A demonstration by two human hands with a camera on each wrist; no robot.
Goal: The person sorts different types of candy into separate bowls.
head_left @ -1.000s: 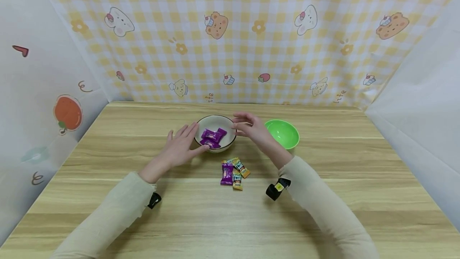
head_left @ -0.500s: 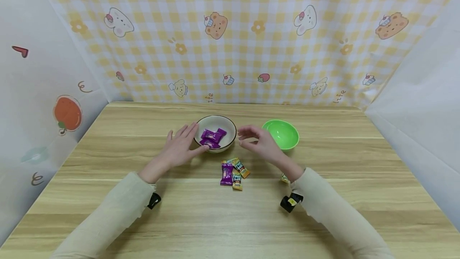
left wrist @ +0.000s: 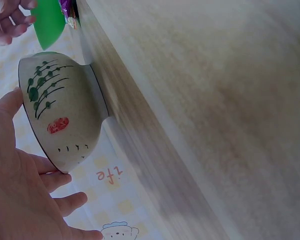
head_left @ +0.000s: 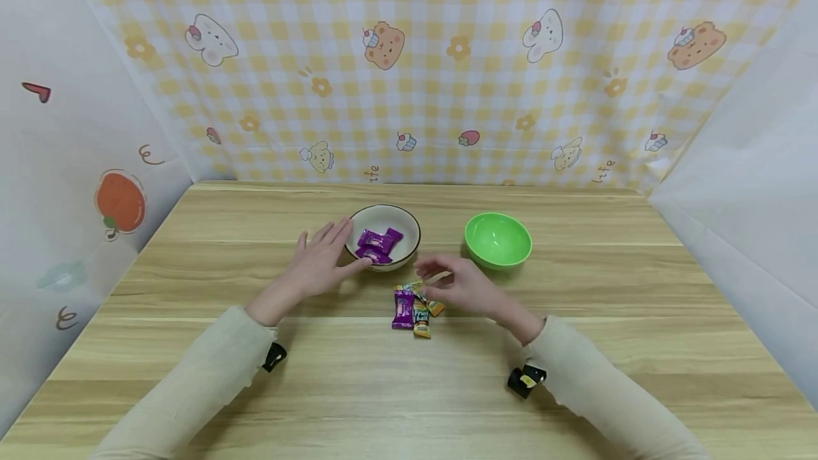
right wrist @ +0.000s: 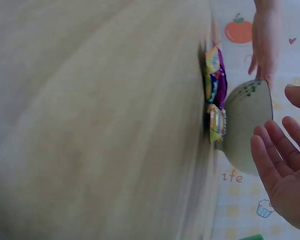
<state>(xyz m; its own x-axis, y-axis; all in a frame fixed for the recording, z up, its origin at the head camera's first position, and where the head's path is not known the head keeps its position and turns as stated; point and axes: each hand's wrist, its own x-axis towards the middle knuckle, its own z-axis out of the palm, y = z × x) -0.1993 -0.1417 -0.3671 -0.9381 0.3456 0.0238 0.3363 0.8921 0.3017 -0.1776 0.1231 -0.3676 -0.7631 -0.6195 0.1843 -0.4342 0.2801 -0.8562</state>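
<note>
A white bowl with a dark rim (head_left: 407,224) holds purple-wrapped candies (head_left: 377,241). My left hand (head_left: 316,263) rests on its left side, thumb and fingertips spread along the rim; the left wrist view shows the bowl's painted outer wall (left wrist: 65,107) against them. In front of the bowl lie a purple candy (head_left: 403,309) and several yellow fruit candies (head_left: 422,321). Over the right edge of this pile hovers my right hand (head_left: 463,282), fingers loosely bent, holding nothing. It hides part of the yellow candies. In the right wrist view its fingers (right wrist: 277,150) appear apart from one another.
A green bowl (head_left: 498,240) stands right of the white bowl, just behind my right hand. The wooden table (head_left: 358,389) ends at a checked cloth (head_left: 460,77) at the back. White sheets (head_left: 754,148) hang at both sides.
My right hand has left the white bowl's right rim and come nearer, down over the candy pile. A yellow candy glimpsed beside the right wrist is now hidden. My left hand stays put.
</note>
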